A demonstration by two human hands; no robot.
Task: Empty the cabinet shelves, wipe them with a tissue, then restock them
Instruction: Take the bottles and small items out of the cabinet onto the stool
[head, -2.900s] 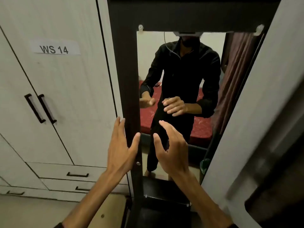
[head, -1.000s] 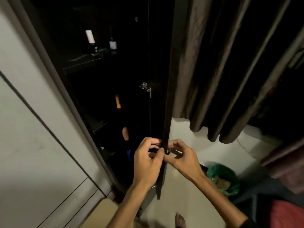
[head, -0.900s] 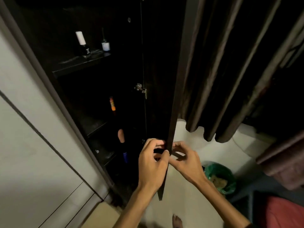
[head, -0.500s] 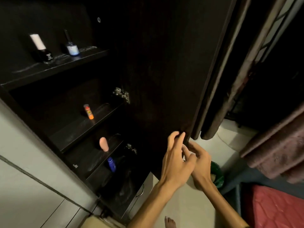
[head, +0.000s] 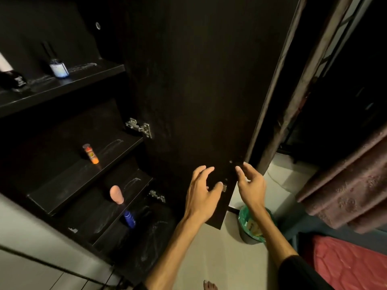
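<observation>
The dark cabinet stands open, its door [head: 199, 91] swung wide to the right. On the top shelf [head: 62, 86] sit a small clear bottle [head: 59, 69] and a dark bottle with a white cap [head: 11, 77]. An orange tube [head: 91, 154] stands on the middle shelf [head: 83, 174]. Below it are a pink-capped item [head: 116, 194] and a blue bottle [head: 129, 219]. My left hand [head: 202, 195] and my right hand [head: 250, 185] hover by the door's lower edge, fingers spread and holding nothing.
A bin with a green liner [head: 252, 226] stands on the floor right of the door. Brown curtains [head: 343, 181] hang on the right above a red mattress [head: 351, 264]. A white wardrobe panel [head: 31, 248] borders the cabinet on the left. A bare foot [head: 210, 285] shows at the bottom.
The mirrored door was pulled open from shut, exposing the shelves. Both hands have let go of the door's edge and now hover with fingers spread.
</observation>
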